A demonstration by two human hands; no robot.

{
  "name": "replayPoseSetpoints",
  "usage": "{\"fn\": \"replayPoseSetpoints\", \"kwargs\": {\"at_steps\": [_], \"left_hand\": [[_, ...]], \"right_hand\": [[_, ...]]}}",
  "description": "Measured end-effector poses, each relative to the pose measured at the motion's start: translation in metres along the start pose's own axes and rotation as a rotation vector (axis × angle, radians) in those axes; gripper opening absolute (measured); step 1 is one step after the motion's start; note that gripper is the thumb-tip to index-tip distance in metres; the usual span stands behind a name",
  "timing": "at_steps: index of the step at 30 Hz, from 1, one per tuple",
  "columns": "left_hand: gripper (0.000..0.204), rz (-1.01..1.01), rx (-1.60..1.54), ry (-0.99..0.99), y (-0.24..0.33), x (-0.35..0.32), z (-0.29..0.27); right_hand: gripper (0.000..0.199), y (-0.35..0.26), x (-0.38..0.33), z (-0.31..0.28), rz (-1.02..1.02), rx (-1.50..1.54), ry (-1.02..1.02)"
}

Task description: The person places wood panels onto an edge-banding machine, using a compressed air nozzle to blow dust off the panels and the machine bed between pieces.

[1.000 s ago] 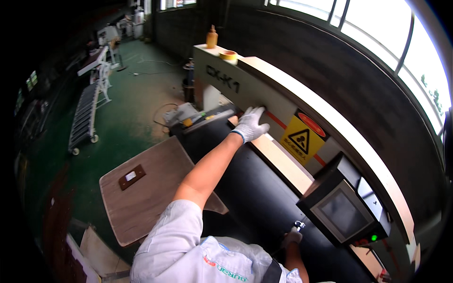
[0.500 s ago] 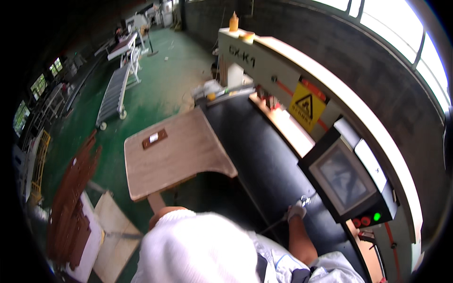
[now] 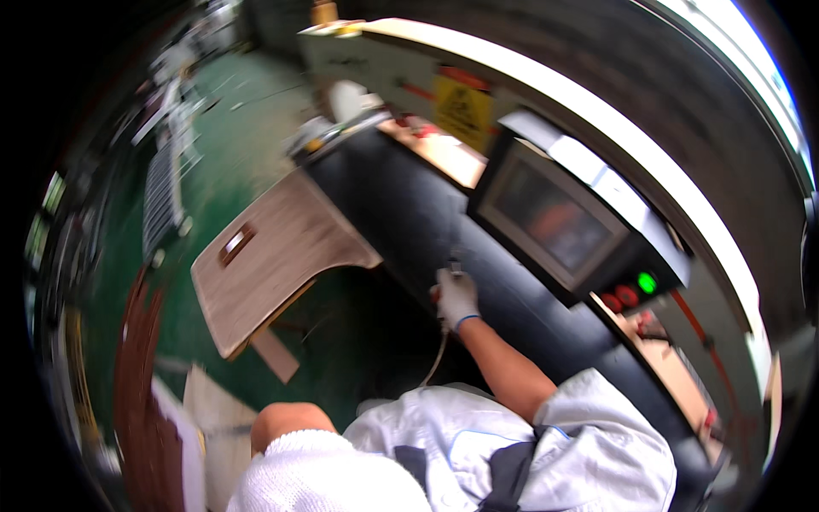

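Note:
My right hand, in a white glove with a blue cuff, is closed round an air blow gun above the black machine bed. The gun's metal tip points away from me, and a pale hose hangs down from it. At the lower edge, very near the camera, is my left hand in a white knit glove; its fingers cannot be made out. Left of the bed lies a brown wood-grain panel with a curved cut-out. On it rests a small brown block with a white label.
A control box with a screen and a lit green button overhangs the bed on the right. Dark brown strips and a pale board stand at lower left. A roller conveyor is farther off.
The view has swung, shifting the machine left and up. My right hand appears farther forward, its air blow gun in clearer sight. The white knit glove has dropped lower and covers less of the view.

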State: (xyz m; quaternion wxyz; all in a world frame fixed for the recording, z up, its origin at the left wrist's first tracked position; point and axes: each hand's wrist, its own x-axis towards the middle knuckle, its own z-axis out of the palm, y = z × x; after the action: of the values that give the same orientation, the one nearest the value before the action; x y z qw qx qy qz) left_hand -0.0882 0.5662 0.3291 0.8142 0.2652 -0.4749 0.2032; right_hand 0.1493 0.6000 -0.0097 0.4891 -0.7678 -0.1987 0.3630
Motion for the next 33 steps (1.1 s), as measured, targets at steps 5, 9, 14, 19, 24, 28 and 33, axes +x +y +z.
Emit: {"fn": "replayPoseSetpoints", "kwargs": {"at_steps": [5, 9, 14, 19, 24, 28, 33], "left_hand": [[0.021, 0.032, -0.402, -0.01, -0.043, 0.002, -0.016], [0.02, 0.253, -1.262, -0.255, -0.078, -0.028, -0.02], [0.024, 0.632, -1.726, -0.311, -0.072, -0.039, 0.004], [0.021, 0.007, -0.973, 0.012, -0.049, -0.026, -0.02], [0.022, -0.332, -0.121, -0.136, -0.037, 0.007, -0.043], [0.026, -0.438, -0.033, -0.406, -0.023, 0.003, -0.063], [0.022, -0.186, 0.169, -0.416, -0.03, -0.022, -0.042]], "right_hand": [[0.042, 0.081, -0.065, -0.074, -0.29, -0.273, 0.21], [0.027, 0.163, -0.156, -0.135, -0.03, -0.043, 0.729], [0.024, 0.157, -0.227, -0.22, -0.154, 0.23, 1.318], [0.029, 0.13, -0.243, -0.273, -0.172, 0.132, 1.438], [0.033, 0.116, -0.242, -0.293, 0.001, 0.121, 1.339], [0.031, 0.124, -0.223, -0.266, -0.158, 0.222, 1.282], [0.025, 0.163, -0.209, -0.169, -0.178, -0.043, 0.924]]}}
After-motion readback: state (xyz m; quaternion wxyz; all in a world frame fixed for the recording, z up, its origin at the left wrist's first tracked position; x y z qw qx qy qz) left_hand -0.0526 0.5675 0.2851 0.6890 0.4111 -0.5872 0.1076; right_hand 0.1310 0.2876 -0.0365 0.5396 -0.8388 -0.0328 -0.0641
